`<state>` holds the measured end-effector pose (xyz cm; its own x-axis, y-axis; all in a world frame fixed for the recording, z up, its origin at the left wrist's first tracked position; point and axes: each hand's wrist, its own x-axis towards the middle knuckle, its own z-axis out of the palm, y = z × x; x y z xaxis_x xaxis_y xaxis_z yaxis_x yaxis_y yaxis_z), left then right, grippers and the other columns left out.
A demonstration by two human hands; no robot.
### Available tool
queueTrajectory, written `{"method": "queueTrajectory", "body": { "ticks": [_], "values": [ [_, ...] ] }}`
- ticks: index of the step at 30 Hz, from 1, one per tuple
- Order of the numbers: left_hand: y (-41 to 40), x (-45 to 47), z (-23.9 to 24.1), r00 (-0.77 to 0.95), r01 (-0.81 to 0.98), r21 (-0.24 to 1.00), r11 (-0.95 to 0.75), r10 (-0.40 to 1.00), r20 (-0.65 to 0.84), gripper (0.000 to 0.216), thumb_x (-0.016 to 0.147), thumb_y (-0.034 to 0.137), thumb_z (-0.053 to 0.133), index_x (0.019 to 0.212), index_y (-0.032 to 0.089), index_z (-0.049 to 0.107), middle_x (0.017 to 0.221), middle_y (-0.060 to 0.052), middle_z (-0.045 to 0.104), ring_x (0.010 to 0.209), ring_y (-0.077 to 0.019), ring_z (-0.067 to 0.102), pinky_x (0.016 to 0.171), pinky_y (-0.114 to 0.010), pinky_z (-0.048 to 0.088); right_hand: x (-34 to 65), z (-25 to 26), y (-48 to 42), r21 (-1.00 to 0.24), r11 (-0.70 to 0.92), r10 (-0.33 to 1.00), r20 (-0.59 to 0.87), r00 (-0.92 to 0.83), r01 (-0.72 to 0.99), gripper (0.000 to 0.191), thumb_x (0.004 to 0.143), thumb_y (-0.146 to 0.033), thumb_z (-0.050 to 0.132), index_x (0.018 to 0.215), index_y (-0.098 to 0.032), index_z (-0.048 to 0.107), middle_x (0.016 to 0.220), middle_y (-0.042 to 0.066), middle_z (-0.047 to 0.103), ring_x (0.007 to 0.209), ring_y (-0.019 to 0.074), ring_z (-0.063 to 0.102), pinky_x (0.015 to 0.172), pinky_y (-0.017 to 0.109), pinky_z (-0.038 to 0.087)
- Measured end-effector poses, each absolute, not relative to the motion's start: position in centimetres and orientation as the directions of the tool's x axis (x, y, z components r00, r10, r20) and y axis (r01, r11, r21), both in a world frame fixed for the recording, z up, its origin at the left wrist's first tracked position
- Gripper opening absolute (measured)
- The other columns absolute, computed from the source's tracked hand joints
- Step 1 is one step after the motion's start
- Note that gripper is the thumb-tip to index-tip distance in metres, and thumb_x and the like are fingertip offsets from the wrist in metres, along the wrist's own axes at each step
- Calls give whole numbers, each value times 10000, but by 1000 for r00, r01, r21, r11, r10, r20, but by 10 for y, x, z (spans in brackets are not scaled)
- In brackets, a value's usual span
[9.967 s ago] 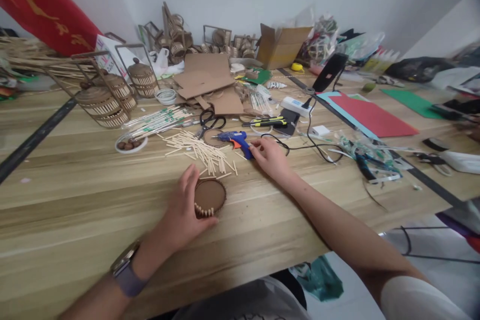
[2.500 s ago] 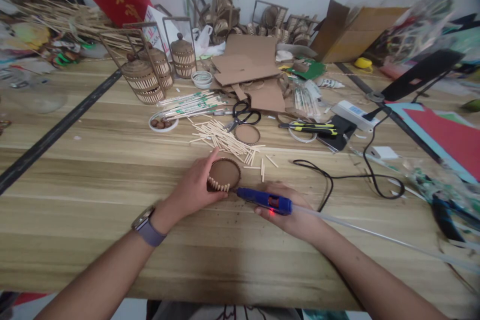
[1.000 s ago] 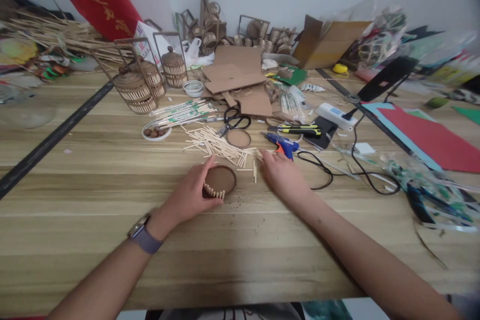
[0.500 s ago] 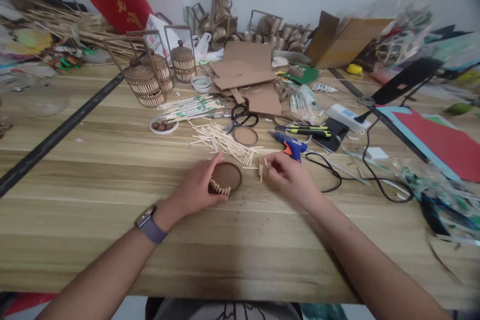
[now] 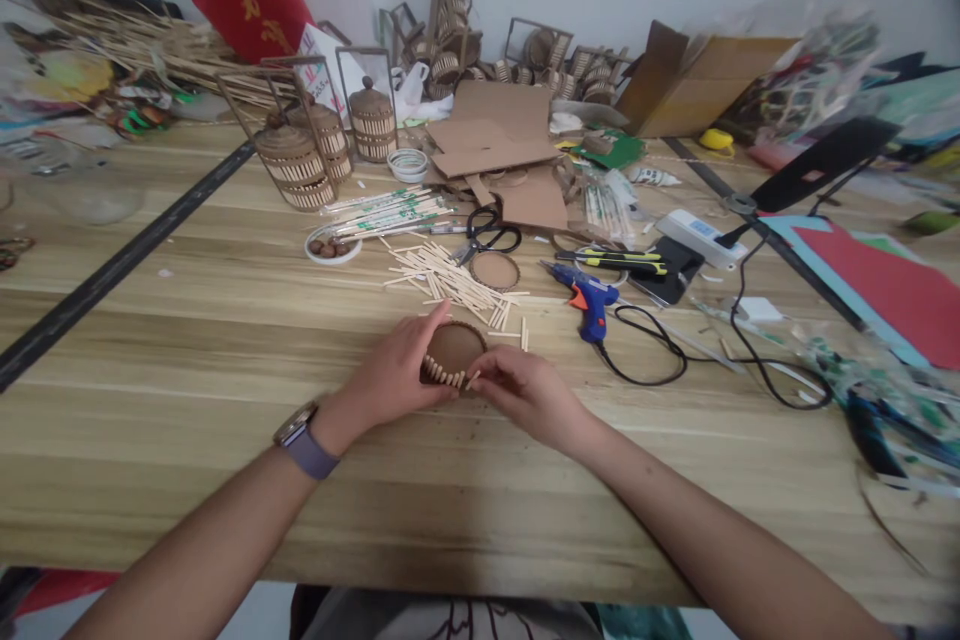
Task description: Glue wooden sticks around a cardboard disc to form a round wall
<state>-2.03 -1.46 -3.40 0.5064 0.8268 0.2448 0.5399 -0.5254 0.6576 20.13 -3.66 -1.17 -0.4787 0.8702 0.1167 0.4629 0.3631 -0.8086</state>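
Observation:
A round brown cardboard base (image 5: pixel 457 345) with a raised rim lies on the table, several short wooden sticks (image 5: pixel 442 372) standing in a row along its near left edge. My left hand (image 5: pixel 397 365) grips the base from the left, thumb and fingers curved around it. At the near right rim, my right hand (image 5: pixel 525 390) pinches one short wooden stick (image 5: pixel 472 379) beside the end of the row. Just beyond lies a loose pile of cut sticks (image 5: pixel 450 278), and a few more sticks (image 5: pixel 523 333) lie apart from it.
A blue glue gun (image 5: pixel 589 298) with a black cord lies at right. Behind the pile are a second round base (image 5: pixel 495 270), scissors (image 5: pixel 491 232) and a white dish of brown pieces (image 5: pixel 332 246). Finished small baskets (image 5: pixel 296 160) stand back left; cardboard sheets (image 5: pixel 495 140) lie at the back.
My right hand has moved left and toward me, from the loose sticks to the base's rim, carrying a stick. My left hand still holds the base.

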Motion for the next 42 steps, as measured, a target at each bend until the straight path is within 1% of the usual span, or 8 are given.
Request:
{"method": "queueTrajectory", "body": {
  "ticks": [8,12,17,24,33,35,39,42],
  "values": [
    [-15,-19,-34,508,546,655,-522,828,236,1072,713,330,817,1545,260,146,1417,-159,527,1274,-353,517,1053,-554,426,197,-17,-35,-800,382,871,142,-471,464,85,870,-154,594,841,-190,665,763,8,651,657,130,562,604,233,421],
    [-14,-20,-36,499,545,657,-521,831,246,1047,716,360,815,1537,261,173,1399,-157,541,1273,-354,516,1048,-556,428,197,-17,-34,-794,385,870,143,-472,471,87,873,-150,595,843,-190,666,770,9,656,662,131,567,612,235,426],
    [-14,-20,-36,505,540,648,-537,823,261,1070,714,358,826,1539,278,149,1391,-156,541,1262,-346,524,1038,-552,439,196,-19,-34,-777,404,867,157,-472,483,86,878,-145,592,849,-194,657,793,14,659,687,137,579,637,242,443],
    [-15,-19,-36,510,529,651,-544,817,268,1067,724,360,820,1544,260,144,1401,-168,530,1276,-352,513,1052,-551,428,198,-24,-32,-740,512,817,262,-515,436,94,899,-134,572,861,-192,635,829,38,654,783,169,614,694,263,469],
    [-16,-18,-35,517,525,660,-537,818,254,1023,743,329,803,1541,270,166,1455,-157,489,1299,-351,495,1055,-547,429,198,-23,-32,-726,552,790,298,-536,410,123,914,-128,556,841,-195,629,818,44,645,788,178,614,694,266,474],
    [-15,-18,-35,520,520,664,-537,816,253,1054,724,344,820,1543,282,160,1469,-153,476,1311,-358,483,1062,-559,420,198,-24,-32,-724,561,785,312,-536,400,119,914,-130,560,840,-196,626,816,42,642,783,177,613,690,264,472],
    [-15,-18,-38,521,531,654,-539,816,249,1136,677,345,861,1547,285,133,1484,-155,460,1322,-365,472,1072,-567,414,198,-28,-32,-715,578,777,334,-534,393,106,921,-149,565,852,-198,629,822,39,638,779,172,611,684,260,472],
    [-15,-18,-39,508,535,647,-543,819,268,1092,712,356,834,1547,270,135,1464,-159,481,1316,-355,484,1073,-558,421,200,-26,-32,-695,586,773,323,-547,417,78,934,-205,575,940,-200,652,851,47,637,776,173,606,684,267,478]
  ]
}}
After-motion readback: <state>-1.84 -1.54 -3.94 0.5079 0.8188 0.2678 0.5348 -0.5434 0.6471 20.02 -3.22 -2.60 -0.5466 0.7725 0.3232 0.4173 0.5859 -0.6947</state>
